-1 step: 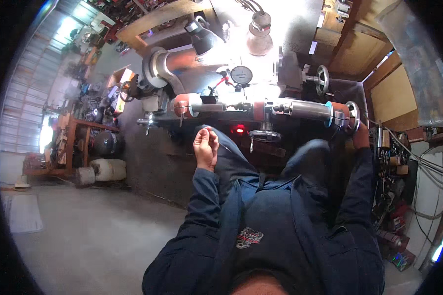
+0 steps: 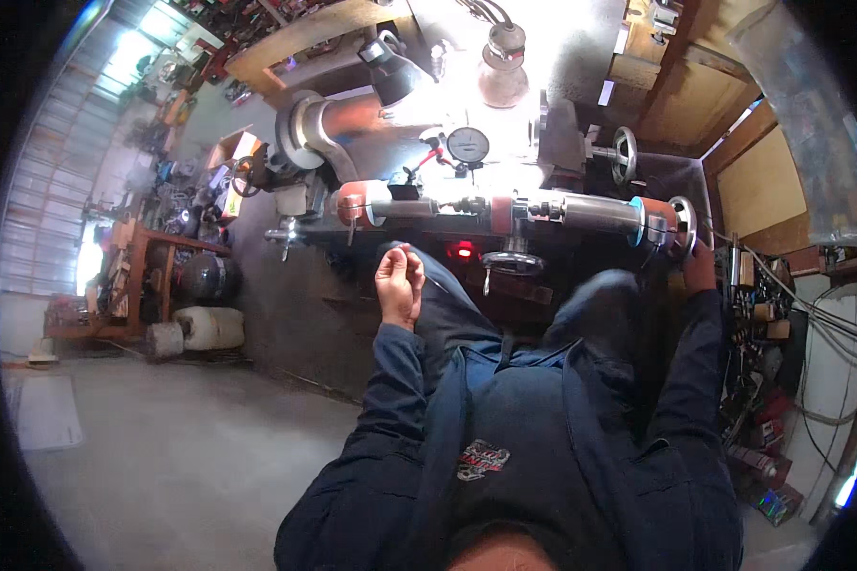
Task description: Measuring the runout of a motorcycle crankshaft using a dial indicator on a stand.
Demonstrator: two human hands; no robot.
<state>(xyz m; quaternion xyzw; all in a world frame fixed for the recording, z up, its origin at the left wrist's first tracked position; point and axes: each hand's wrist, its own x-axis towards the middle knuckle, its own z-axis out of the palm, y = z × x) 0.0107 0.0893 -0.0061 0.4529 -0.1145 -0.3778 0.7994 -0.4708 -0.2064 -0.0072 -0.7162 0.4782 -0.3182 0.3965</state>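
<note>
Left hand curled closed near thigh. Right hand at lower edge of silver wheel, cannot tell whether gripping. Between hands: crank wheel, farther off dial.

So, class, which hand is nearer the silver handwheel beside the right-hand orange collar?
Right: the right hand is at the lower edge of the handwheel, contact unclear; the left hand is well off to its left.

The right hand has shifted very slightly at the handwheel.
</note>
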